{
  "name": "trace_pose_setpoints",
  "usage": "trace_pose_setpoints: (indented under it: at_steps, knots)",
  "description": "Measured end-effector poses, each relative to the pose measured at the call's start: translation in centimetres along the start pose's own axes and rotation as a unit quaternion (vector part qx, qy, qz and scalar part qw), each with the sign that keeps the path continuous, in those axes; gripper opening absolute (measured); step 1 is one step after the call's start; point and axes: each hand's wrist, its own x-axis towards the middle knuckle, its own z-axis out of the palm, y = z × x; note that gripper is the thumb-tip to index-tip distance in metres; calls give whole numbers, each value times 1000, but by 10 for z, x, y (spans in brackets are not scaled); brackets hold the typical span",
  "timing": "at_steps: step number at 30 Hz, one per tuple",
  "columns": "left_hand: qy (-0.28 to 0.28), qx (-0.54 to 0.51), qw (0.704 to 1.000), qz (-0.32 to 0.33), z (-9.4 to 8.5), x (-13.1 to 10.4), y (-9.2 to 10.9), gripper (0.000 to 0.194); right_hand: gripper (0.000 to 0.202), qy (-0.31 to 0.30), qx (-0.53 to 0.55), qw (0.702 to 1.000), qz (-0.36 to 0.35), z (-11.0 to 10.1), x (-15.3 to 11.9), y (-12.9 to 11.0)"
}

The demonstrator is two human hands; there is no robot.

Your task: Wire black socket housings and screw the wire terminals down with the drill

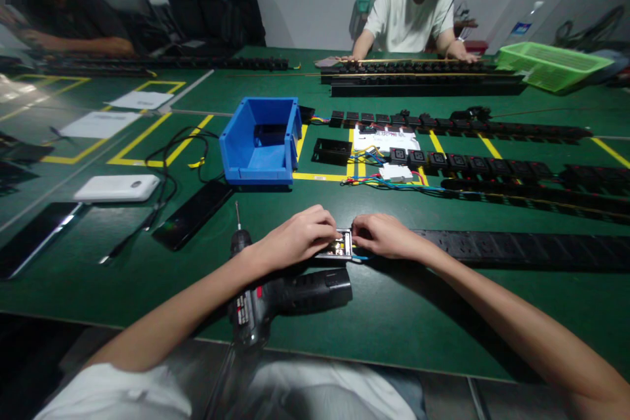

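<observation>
both the left hand [315, 236] and right hand [378, 235] grip a small open module [339, 244] beside a black power strip [492, 249].

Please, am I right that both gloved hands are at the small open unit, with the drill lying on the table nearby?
Not quite: the head view shows the left hand and right hand bare, not gloved. They are at the small open unit, with the drill lying on the table nearby.
</observation>
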Motion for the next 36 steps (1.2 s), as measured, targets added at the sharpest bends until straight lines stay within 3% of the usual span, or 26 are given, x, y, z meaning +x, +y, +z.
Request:
trace_pose_setpoints:
  at_steps: [11,24,32,36]
  knots:
    - [-36,40,999,3,-5,8,6,17,18,7,10,1000,-11,2,1,2]
    - [-68,69,994,-47,-17,23,19,6,23,-7,100,994,-48,0,-1,10]
    - [-73,108,991,-43,-15,26,22,1,24,-9,146,988,-56,1,-2,11]
    - [-77,153,985,-34,-11,30,26,9,24,-5,155,986,-60,2,-2,13]
